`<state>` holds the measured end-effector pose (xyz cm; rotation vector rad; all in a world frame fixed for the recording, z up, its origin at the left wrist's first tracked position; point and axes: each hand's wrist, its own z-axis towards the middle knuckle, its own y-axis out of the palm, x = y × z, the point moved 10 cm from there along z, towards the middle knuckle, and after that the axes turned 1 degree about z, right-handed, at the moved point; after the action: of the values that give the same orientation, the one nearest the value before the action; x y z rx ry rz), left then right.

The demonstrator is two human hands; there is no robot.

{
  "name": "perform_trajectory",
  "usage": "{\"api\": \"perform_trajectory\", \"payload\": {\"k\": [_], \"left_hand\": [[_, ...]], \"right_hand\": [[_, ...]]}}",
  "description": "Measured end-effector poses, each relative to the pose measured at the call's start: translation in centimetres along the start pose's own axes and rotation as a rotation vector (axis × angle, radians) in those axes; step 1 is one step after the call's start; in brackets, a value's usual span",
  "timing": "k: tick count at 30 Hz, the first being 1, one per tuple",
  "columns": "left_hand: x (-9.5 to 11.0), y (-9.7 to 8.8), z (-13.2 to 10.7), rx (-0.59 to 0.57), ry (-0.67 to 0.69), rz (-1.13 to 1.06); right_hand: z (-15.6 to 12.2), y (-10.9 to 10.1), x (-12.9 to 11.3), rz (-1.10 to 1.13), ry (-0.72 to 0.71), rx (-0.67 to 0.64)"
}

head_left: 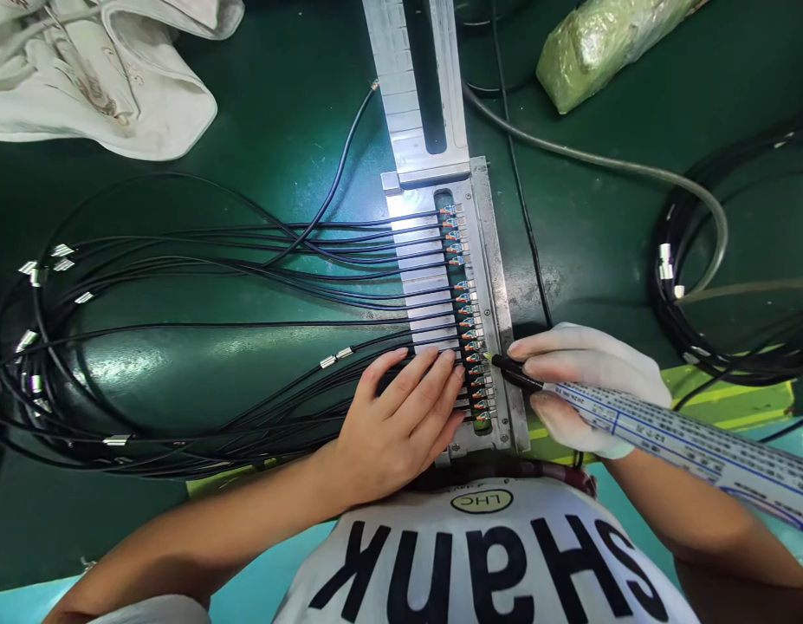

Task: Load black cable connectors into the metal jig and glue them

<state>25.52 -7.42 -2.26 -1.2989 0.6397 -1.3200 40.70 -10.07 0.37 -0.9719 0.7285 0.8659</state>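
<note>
A metal fixture (498, 286) lies on the green table and holds a row of black cables (349, 260) whose stripped, coloured wire ends (469, 321) sit in its slot. My left hand (401, 416) lies flat with its fingers stretched out, pressing the lower cables down against the fixture. My right hand (586, 381), in a white glove, is closed on a black-tipped tool (514, 373) with a printed white label wrapped round its handle. The tip touches the wire ends beside my left fingertips.
The cables fan out left into a loop with metal ferrules (43, 269). A white cloth (95, 69) lies at the top left, a wrapped green bundle (602, 43) at the top right. Coiled black cables (713, 286) and a grey hose (602, 160) lie on the right.
</note>
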Motion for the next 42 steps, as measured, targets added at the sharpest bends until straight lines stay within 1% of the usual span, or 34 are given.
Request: {"api": "perform_trajectory", "payload": {"k": [4, 11, 18, 30, 33, 37, 40, 42], "left_hand": [[0.0, -0.1, 0.0, 0.010, 0.003, -0.003], [0.0, -0.2, 0.0, 0.016, 0.005, 0.004], [0.1, -0.2, 0.0, 0.019, 0.012, 0.005], [0.0, 0.0, -0.1, 0.002, 0.002, 0.005], [-0.1, -0.1, -0.1, 0.015, 0.001, 0.008], [0.0, -0.1, -0.1, 0.019, 0.010, 0.010], [0.2, -0.3, -0.3, 0.029, 0.026, 0.015], [0.5, -0.4, -0.4, 0.042, 0.049, 0.018]], "right_hand": [[0.1, 0.1, 0.0, -0.013, 0.007, -0.010], [0.3, -0.1, 0.1, -0.022, 0.065, 0.056], [0.3, -0.2, 0.1, -0.034, 0.053, 0.081], [0.3, -0.1, 0.3, -0.051, 0.062, 0.054], [0.1, -0.3, 0.1, -0.054, 0.041, 0.063], [-0.5, -0.9, -0.5, -0.047, -0.022, 0.093], [-0.8, -0.9, -0.8, -0.025, -0.074, 0.071], [-0.9, -0.7, -0.9, -0.023, -0.077, 0.045]]}}
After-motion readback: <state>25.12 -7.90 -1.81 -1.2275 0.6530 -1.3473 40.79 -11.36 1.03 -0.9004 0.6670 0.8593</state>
